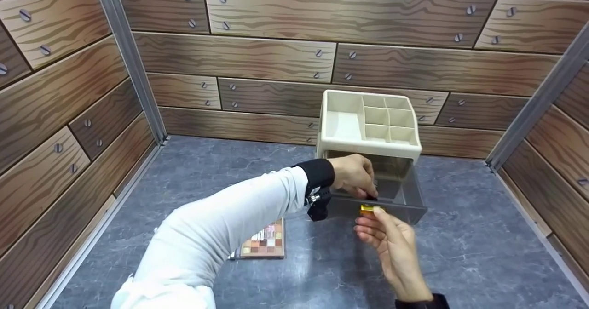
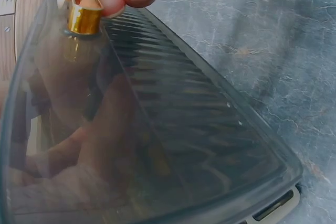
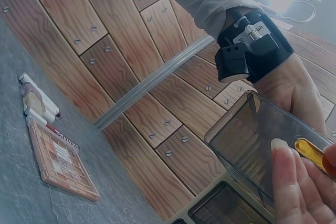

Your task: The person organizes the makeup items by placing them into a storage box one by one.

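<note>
Pinches the gold handle (image 1: 369,209) at near right between thumb and fingers of the right hand (image 1: 395,244). Shows a makeup palette (image 1: 267,241) at near left on the grey tabletop (image 1: 483,235), beside slim tubes (image 3: 44,100). Farther off, reaches with bent fingers of the left hand (image 1: 353,173) into the pulled-out smoky drawer (image 1: 407,214) behind the handle; cannot tell whether gripping anything. Beyond, has the cream organizer (image 1: 370,147) with 7 top compartments, before a plank-patterned wall (image 1: 276,56).

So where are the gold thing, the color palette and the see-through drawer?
Gold thing (image 2: 85,21): left wrist view, shiny side.
Color palette (image 1: 268,242): head view, colored squares.
See-through drawer (image 1: 411,214): head view, front wall.
</note>
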Demonstrator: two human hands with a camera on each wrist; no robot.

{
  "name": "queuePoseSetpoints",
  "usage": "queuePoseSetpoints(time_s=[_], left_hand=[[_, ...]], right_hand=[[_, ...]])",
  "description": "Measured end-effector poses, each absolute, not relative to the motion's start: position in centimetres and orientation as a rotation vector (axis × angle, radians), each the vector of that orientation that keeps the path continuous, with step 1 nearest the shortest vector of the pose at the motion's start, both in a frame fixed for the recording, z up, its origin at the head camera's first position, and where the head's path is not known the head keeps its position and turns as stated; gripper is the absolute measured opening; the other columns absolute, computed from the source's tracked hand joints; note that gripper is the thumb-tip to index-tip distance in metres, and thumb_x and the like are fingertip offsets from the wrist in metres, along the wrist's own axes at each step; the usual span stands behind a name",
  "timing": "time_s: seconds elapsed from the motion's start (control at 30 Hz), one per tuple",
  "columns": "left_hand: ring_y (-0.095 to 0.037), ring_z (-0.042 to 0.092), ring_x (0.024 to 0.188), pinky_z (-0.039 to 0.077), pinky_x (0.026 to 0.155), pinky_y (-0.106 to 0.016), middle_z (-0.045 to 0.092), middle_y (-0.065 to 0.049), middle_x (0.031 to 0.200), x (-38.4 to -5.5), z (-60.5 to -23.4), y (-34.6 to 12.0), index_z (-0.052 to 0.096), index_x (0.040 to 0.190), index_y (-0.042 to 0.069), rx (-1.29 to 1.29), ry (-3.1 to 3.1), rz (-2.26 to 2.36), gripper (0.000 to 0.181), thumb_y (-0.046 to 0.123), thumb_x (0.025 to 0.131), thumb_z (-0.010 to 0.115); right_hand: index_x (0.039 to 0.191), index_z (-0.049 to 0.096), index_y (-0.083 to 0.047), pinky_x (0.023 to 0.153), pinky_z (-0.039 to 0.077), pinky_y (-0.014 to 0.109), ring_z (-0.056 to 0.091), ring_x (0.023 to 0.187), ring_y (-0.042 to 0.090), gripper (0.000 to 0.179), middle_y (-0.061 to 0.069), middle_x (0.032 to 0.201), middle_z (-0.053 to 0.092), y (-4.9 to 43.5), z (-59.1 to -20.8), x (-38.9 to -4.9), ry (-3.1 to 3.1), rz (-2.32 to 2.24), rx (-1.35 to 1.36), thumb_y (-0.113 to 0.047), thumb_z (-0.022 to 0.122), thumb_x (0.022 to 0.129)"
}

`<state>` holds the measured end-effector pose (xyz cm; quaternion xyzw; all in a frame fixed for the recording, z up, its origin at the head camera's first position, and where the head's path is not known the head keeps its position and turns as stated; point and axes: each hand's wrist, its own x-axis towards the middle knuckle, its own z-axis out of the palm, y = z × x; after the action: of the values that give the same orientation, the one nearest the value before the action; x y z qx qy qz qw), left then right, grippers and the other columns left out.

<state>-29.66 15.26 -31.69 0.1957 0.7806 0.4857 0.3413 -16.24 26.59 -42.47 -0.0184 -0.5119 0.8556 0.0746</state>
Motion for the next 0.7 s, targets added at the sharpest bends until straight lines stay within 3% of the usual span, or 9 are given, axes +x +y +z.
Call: queuePoseSetpoints(time_s=[0.3,0.47,0.6,0.7], left_hand=[[-0.013,0.063,0.065,0.055,0.060,-0.021,0.068,-0.005,0.074,-29.60,-32.02,15.38,0.059,0.081,0.006,0.509,2.031,1.264,0.023,-0.006,0.090,0.076],[-0.013,0.066,0.068,0.055,0.061,-0.021,0.070,-0.006,0.073,-29.85,-32.18,15.65,0.069,0.091,-0.003,0.576,2.029,1.225,0.004,-0.004,0.094,0.071],[-0.018,0.069,0.073,0.060,0.066,-0.023,0.073,-0.016,0.082,-30.14,-32.29,15.73,0.067,0.104,-0.011,0.569,1.912,1.276,0.010,-0.012,0.097,0.061],[-0.030,0.074,0.092,0.064,0.083,-0.030,0.074,-0.029,0.105,-30.21,-32.34,15.70,0.060,0.117,-0.013,0.528,1.800,1.330,0.021,-0.017,0.098,0.053]], right_hand=[[0.096,0.075,-0.003,0.071,0.065,0.025,0.077,0.076,0.017,0.030,0.010,0.085,0.078,26.55,-42.47,-16.24,-1.545,2.562,-0.042,-0.015,0.052,0.111],[0.097,0.075,-0.002,0.071,0.065,0.025,0.077,0.076,0.017,0.030,0.010,0.085,0.078,26.64,-42.36,-16.24,-1.550,2.546,-0.043,-0.015,0.052,0.111],[0.096,0.076,-0.003,0.071,0.065,0.025,0.077,0.076,0.017,0.030,0.010,0.085,0.078,26.62,-42.35,-16.26,-1.548,2.550,-0.055,-0.016,0.052,0.110],[0.097,0.076,-0.003,0.071,0.065,0.025,0.077,0.076,0.017,0.030,0.009,0.085,0.078,26.61,-42.43,-16.24,-1.556,2.555,-0.063,-0.016,0.052,0.111]])
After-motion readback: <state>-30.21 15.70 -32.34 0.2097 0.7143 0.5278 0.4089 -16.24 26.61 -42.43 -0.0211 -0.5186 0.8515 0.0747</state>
